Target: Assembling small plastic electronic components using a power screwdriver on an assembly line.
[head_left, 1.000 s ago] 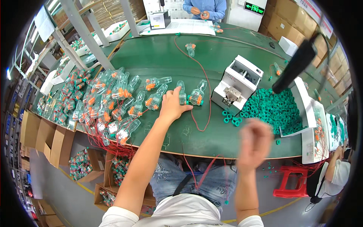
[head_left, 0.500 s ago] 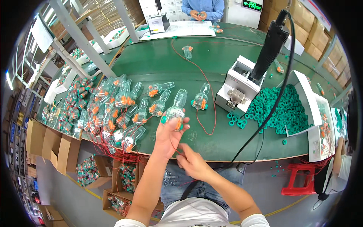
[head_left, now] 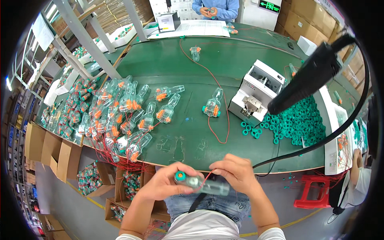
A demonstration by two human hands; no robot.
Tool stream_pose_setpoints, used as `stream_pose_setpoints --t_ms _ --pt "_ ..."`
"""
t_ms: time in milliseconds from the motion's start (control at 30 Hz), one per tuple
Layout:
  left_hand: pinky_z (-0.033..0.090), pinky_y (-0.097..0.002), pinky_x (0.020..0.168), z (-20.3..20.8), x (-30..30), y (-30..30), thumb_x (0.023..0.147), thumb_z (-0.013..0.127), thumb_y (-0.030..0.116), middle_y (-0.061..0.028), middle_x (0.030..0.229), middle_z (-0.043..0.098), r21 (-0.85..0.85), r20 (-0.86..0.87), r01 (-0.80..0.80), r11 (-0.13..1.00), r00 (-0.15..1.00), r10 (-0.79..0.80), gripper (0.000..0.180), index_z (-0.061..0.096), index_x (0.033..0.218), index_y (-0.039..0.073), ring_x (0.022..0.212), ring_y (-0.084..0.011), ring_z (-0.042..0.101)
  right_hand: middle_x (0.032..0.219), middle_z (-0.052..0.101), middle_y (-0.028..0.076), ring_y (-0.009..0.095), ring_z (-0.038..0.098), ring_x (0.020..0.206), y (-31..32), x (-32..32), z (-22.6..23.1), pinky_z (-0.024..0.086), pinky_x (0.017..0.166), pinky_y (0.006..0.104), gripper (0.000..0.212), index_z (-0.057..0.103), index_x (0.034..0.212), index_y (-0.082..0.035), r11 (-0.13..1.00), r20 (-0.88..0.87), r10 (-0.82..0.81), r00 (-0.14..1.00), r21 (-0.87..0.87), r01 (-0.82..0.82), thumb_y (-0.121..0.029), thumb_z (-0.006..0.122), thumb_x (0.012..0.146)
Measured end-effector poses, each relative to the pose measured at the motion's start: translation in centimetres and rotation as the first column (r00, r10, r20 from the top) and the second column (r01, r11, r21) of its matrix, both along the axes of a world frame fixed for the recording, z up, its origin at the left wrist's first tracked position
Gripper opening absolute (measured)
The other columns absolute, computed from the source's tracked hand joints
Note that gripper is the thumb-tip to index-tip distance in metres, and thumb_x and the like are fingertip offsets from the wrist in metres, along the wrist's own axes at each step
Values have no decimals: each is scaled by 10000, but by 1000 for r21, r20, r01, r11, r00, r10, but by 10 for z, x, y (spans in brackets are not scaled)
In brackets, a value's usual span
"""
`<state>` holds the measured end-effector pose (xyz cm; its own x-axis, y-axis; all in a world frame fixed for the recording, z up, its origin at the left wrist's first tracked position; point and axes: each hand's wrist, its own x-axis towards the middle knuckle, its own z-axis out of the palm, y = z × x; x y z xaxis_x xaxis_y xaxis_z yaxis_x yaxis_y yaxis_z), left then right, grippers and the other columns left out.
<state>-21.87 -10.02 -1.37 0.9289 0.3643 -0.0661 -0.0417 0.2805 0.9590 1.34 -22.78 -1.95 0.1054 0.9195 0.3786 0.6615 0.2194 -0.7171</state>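
Note:
In my left hand (head_left: 162, 185), in front of the table's near edge, is a clear plastic bottle-shaped part (head_left: 216, 188), lying sideways with its narrow end to the right. A green ring (head_left: 180, 176) with an orange centre sits at its left end, by my fingers. My right hand (head_left: 236, 173) is above the part's narrow side, pinching a thin red wire (head_left: 207, 176) that runs up from it. Farther off, a similar part (head_left: 212, 107) with orange and green fittings rests on the green table, its red wire looping beside it.
Many similar parts (head_left: 128, 104) are heaped at the left. A white box-shaped machine (head_left: 256, 98) stands right of centre, beside a pile of green rings (head_left: 298, 122). A black corded tool (head_left: 306, 78) hangs over them. Opposite, a person (head_left: 216, 10) works; a red stool (head_left: 312, 192) stands lower right.
My left hand has brought the part down off the table toward me and turned it sideways. My right hand has risen with the wire. The black tool has swung lower and tilted.

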Motion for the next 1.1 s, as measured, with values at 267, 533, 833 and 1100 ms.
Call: stream_pose_setpoints --t_ms 267,533,833,1100 --pt "452 -366 896 7 6 24 848 732 11 -134 1149 501 569 -118 279 774 959 -259 291 550 1066 75 1077 -253 508 791 641 102 301 658 685 -8 -42 -2 506 545 412 100 661 974 -77 966 -107 245 964 -53 -251 -146 672 904" --pt "430 -347 920 20 4 33 759 755 -38 -77 1078 477 434 -21 143 889 989 -149 341 536 987 92 1047 -218 502 871 675 82 294 675 731 -10 -42 -6 547 600 384 79 658 963 -63 981 -205 175 963 -50 -189 -119 648 908" --pt "400 -341 933 15 -3 37 853 740 64 -84 1124 494 327 147 -40 944 989 -9 273 553 1051 63 1042 -226 494 855 655 109 307 653 732 -20 -58 -27 511 594 393 87 646 940 -45 943 -73 186 980 -268 -199 -128 658 915" --pt "412 -351 923 12 5 39 840 742 50 -72 1076 528 418 -136 -112 902 974 184 221 572 979 83 1019 -212 513 852 661 88 289 670 761 -19 -64 1 525 627 398 103 666 961 -57 830 -107 420 901 -357 -429 -102 669 869"
